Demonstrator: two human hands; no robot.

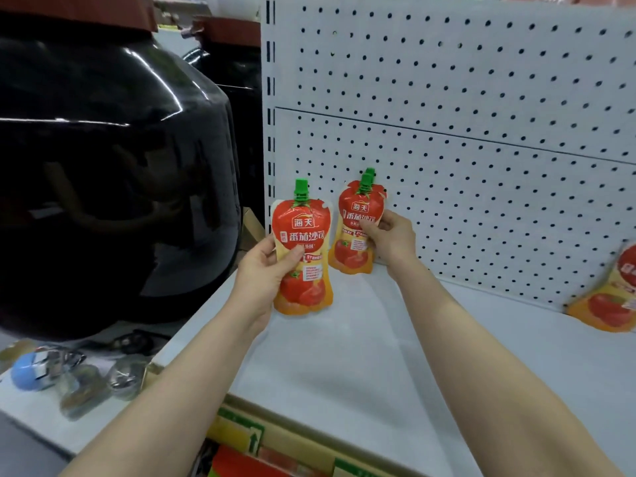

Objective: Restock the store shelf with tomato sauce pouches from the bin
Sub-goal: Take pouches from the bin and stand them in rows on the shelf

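My left hand (pixel 266 270) grips a red and yellow tomato sauce pouch (pixel 304 266) with a green cap, held upright just above the white shelf (pixel 361 356). My right hand (pixel 392 235) holds a second pouch (pixel 354 249) upright at the back of the shelf, its base on the shelf and its top against the pegboard back panel (pixel 464 149). A third pouch (pixel 609 301) leans on the panel at the far right, partly cut off by the frame edge. The bin is not in view.
A large glossy black jar (pixel 103 166) stands left of the shelf. Small packaged items (pixel 69 376) lie on a lower white surface at bottom left. Cardboard and red packaging (pixel 261 452) show below the shelf's front edge.
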